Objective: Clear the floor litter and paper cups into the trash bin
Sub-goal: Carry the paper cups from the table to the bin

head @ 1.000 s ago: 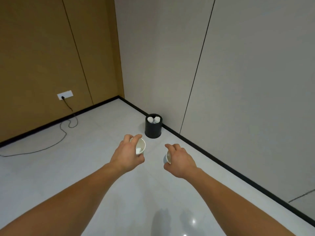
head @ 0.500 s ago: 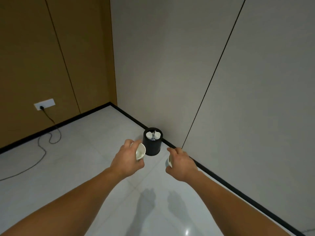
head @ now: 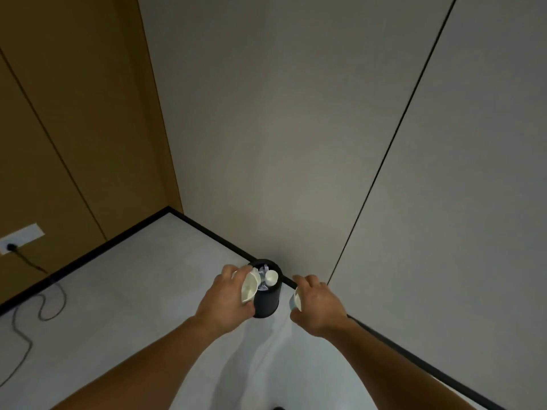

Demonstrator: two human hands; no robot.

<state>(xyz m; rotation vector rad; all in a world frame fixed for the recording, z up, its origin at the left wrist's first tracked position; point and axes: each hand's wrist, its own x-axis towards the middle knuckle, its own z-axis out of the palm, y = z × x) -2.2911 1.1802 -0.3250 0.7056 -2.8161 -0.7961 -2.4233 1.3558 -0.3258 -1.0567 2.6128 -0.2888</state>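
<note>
Closely beside the bin rim point(head: 277, 284), hands point(head: 226, 301) point(head: 319, 306) with cups point(head: 249, 287) point(head: 295, 300) (wall point(head: 296, 143) just behind).

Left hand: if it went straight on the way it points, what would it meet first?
Likely the black trash bin; the left hand holds a paper cup beside its rim, though depth is unclear.
</note>
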